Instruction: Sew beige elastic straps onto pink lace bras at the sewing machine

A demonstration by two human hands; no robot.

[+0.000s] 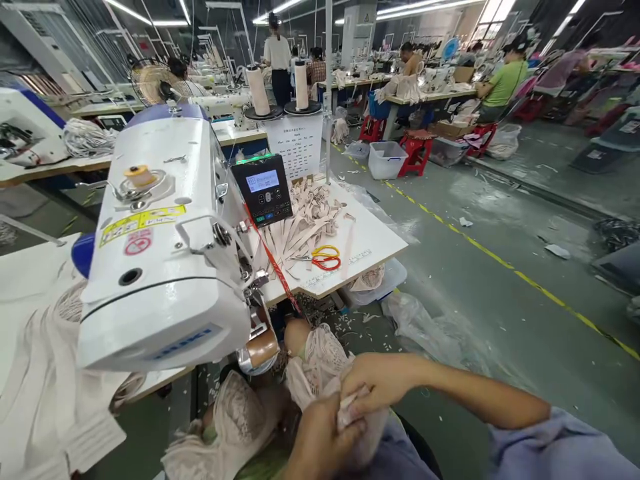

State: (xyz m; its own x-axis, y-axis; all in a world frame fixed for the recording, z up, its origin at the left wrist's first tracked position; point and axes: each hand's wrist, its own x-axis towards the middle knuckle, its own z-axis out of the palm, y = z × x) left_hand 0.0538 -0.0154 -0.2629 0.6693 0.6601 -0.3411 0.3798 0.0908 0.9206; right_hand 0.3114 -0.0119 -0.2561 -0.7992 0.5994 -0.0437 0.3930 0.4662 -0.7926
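Over the lap, my left hand [317, 437] and my right hand [377, 383] are close together, fingers closed on a bunched part of a beige lace bra [323, 353]. The gripped part is crumpled, and the fingers cover some of it. Another beige lace bra piece [237, 410] with a moulded cup lies on the lap to the left of my hands. Just beyond the lap is the rounded end of a white sewing machine [165, 320]. Slight blur softens both hands.
On the white table [377, 233] lie scissors [326, 258] with red and yellow handles and a heap of beige straps [313, 213]. A control panel [263, 190] stands beside the machine. More beige pieces [50, 373] hang at left. Plastic bags [425, 333] lie on the floor.
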